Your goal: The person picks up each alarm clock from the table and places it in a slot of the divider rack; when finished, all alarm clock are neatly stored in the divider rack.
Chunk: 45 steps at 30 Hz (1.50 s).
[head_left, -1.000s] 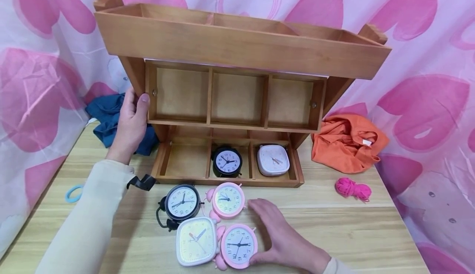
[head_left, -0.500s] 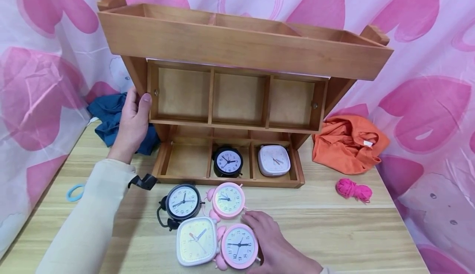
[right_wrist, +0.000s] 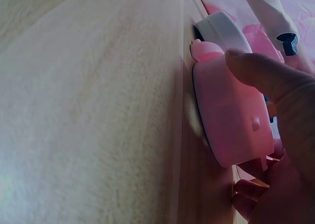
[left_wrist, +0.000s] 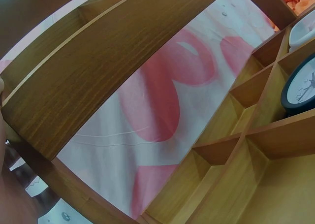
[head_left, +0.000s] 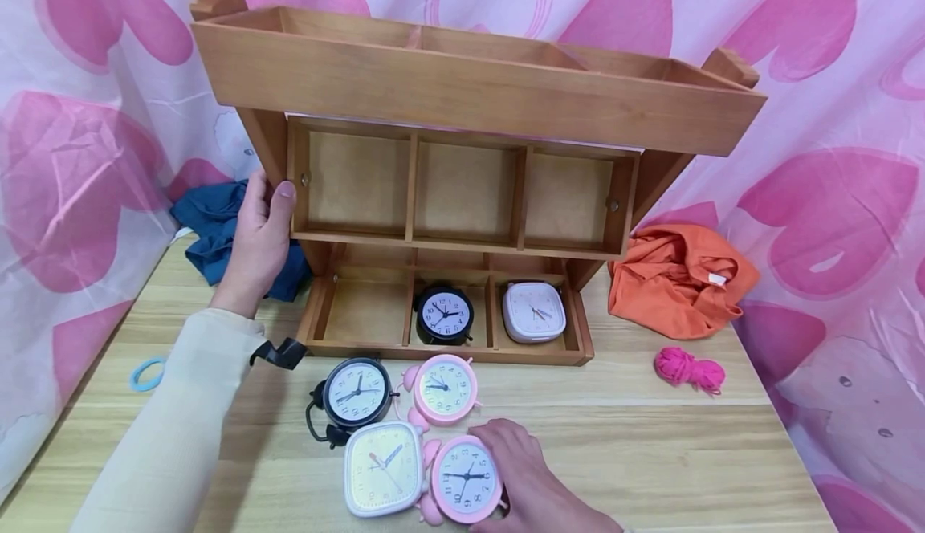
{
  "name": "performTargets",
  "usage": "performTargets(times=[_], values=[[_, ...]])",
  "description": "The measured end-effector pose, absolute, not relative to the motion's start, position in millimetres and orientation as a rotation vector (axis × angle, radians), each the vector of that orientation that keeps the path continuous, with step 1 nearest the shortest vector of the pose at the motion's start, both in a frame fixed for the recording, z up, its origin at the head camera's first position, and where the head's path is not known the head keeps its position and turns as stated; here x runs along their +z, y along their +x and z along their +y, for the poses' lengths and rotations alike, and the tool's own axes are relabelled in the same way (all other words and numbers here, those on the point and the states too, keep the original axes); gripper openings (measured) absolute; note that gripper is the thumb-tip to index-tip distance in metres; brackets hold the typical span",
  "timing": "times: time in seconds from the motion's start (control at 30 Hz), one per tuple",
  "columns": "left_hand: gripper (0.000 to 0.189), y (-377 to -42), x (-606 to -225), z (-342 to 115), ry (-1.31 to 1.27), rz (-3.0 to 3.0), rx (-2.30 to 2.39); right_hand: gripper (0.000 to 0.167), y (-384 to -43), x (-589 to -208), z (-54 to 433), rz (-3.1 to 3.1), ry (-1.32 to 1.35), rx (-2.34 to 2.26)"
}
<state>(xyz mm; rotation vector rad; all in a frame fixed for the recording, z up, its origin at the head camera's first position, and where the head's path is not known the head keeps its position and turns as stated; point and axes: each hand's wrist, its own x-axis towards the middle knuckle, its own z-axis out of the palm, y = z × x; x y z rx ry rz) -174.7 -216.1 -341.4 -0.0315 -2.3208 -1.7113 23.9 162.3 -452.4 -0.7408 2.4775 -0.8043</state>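
My left hand (head_left: 254, 248) grips the left upright of a tiered wooden shelf (head_left: 477, 91), its thumb at the front beside the middle tray. At the table's front, my right hand (head_left: 527, 481) holds a pink twin-bell alarm clock (head_left: 466, 478) by its sides. The right wrist view shows the thumb against this pink clock's body (right_wrist: 231, 111), with fingers at the opposite side. Touching or close beside it lie a white square clock (head_left: 383, 469), another pink alarm clock (head_left: 445, 389) and a black alarm clock (head_left: 356, 392), all face up.
In the shelf's bottom tray (head_left: 361, 308) sit a black clock (head_left: 444, 315) and a white clock (head_left: 533, 311). Blue cloth (head_left: 209, 224) and a blue ring (head_left: 147, 375) lie left. Orange cloth (head_left: 679, 280) and pink yarn (head_left: 689, 369) lie right.
My right hand has moved down and left onto the lower pink alarm clock and closed round its edge. The left hand keeps its grip on the shelf.
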Motion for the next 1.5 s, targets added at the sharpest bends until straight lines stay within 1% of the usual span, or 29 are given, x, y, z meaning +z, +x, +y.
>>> performTargets(times=[0.2,0.27,0.37,0.53,0.7,0.87,1.0,1.17,1.5], values=[[0.055,-174.4,-341.0,-215.6,-0.040,-2.314,-1.697,0.088,22.5,-447.1,163.5,2.412,-0.639,-0.856],[0.055,-174.6,-341.2,-215.4,-0.047,-2.311,-1.696,0.085,21.8,-441.6,165.2,2.393,-0.578,-0.882],[0.054,-174.4,-341.5,-215.4,-0.052,-2.308,-1.697,0.081,17.9,-430.5,169.7,2.417,-0.574,-0.915],[0.056,-174.4,-341.5,-215.1,-0.042,-2.317,-1.697,0.085,4.2,-409.3,176.8,2.571,-0.779,-1.006],[0.057,-175.2,-343.1,-215.6,-0.029,-2.323,-1.701,0.091,-18.1,-392.0,171.0,2.689,-0.829,-1.132],[0.057,-173.3,-342.7,-215.3,-0.033,-2.318,-1.688,0.094,-52.7,-381.6,155.0,2.660,-0.813,-1.226],[0.057,-172.6,-342.3,-215.3,-0.040,-2.319,-1.683,0.090,-82.5,-379.5,137.1,2.618,-0.795,-1.268],[0.056,-172.8,-341.6,-215.7,-0.044,-2.319,-1.681,0.084,-110.6,-379.3,109.5,2.608,-0.805,-1.227],[0.056,-174.1,-341.3,-216.9,-0.023,-2.340,-1.686,0.074,-146.7,-390.8,51.5,2.577,-1.049,-1.057]])
